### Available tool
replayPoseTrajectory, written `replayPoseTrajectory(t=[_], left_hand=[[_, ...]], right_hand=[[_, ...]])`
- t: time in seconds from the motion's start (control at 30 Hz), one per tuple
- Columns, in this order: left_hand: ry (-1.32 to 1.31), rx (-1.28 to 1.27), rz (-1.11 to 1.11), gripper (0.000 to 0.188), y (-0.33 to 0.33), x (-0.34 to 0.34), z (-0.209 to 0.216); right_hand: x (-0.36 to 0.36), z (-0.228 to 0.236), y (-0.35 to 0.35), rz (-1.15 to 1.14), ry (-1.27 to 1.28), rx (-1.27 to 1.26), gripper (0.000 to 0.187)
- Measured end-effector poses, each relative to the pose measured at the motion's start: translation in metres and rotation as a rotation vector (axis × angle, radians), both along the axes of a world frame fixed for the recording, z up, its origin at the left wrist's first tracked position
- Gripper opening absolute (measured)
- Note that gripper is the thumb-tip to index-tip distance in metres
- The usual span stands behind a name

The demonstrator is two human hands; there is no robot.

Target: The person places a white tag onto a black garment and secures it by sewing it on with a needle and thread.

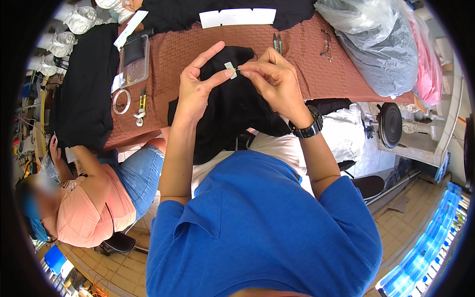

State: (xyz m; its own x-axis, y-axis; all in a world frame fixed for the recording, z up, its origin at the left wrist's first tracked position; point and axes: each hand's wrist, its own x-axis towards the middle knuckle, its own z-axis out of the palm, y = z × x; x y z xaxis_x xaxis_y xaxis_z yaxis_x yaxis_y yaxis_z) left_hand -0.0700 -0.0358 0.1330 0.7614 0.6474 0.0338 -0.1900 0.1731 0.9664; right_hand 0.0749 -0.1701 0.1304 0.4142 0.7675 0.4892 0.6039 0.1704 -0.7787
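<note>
Black fabric (pixel 222 111) drapes over the table's near edge and onto my lap. A small pale label (pixel 229 66) lies on it, with the thumb of my left hand (pixel 198 89) pressed at its edge. The left forefinger stretches out past the cloth, while the other left fingers are mostly hidden. Beside the label, my right hand (pixel 277 81) pinches thumb and forefinger together. Something thin and dark shows at those fingertips, too small to name. A black watch (pixel 309 123) circles my right wrist.
The brown-clothed table (pixel 309 69) bears green-handled snips (pixel 277 44), eyeglasses (pixel 326 44), yellow snips (pixel 142 104), a tape roll (pixel 121 101) and a clear plastic box (pixel 143 69). Stuffed plastic bags (pixel 376 54) stand at right. Another person (pixel 99 198) sits at left beside black cloth (pixel 84 89).
</note>
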Motion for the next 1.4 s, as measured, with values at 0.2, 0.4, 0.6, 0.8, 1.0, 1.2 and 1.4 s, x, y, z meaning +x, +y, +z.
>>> replayPoseTrajectory(t=[0.2, 0.4, 0.6, 0.8, 1.0, 1.2, 1.4], left_hand=[[0.031, 0.029, -0.009, 0.059, 0.001, -0.001, -0.005], [0.049, -0.015, -0.051, 0.059, 0.001, -0.001, -0.004], [0.054, -0.025, -0.064, 0.062, 0.001, -0.002, -0.007], [0.053, -0.012, -0.05, 0.062, 0.001, -0.001, -0.006], [0.055, -0.053, -0.061, 0.061, 0.0, -0.003, -0.003], [0.003, -0.017, -0.026, 0.06, -0.002, -0.003, 0.0], [-0.016, 0.008, -0.012, 0.059, -0.004, -0.003, 0.0]], right_hand=[[0.002, -0.003, 0.001, 0.002, 0.024, 0.005, 0.014], [0.007, -0.01, 0.0, 0.04, 0.145, -0.035, 0.011], [0.009, -0.007, 0.0, 0.07, 0.141, -0.044, 0.01], [0.008, -0.008, -0.001, 0.088, 0.225, -0.082, 0.01], [0.008, -0.007, -0.004, 0.067, 0.176, -0.052, 0.011], [0.004, 0.0, -0.006, 0.029, 0.105, -0.009, 0.012], [-0.001, 0.001, -0.005, 0.033, 0.122, -0.005, 0.013]])
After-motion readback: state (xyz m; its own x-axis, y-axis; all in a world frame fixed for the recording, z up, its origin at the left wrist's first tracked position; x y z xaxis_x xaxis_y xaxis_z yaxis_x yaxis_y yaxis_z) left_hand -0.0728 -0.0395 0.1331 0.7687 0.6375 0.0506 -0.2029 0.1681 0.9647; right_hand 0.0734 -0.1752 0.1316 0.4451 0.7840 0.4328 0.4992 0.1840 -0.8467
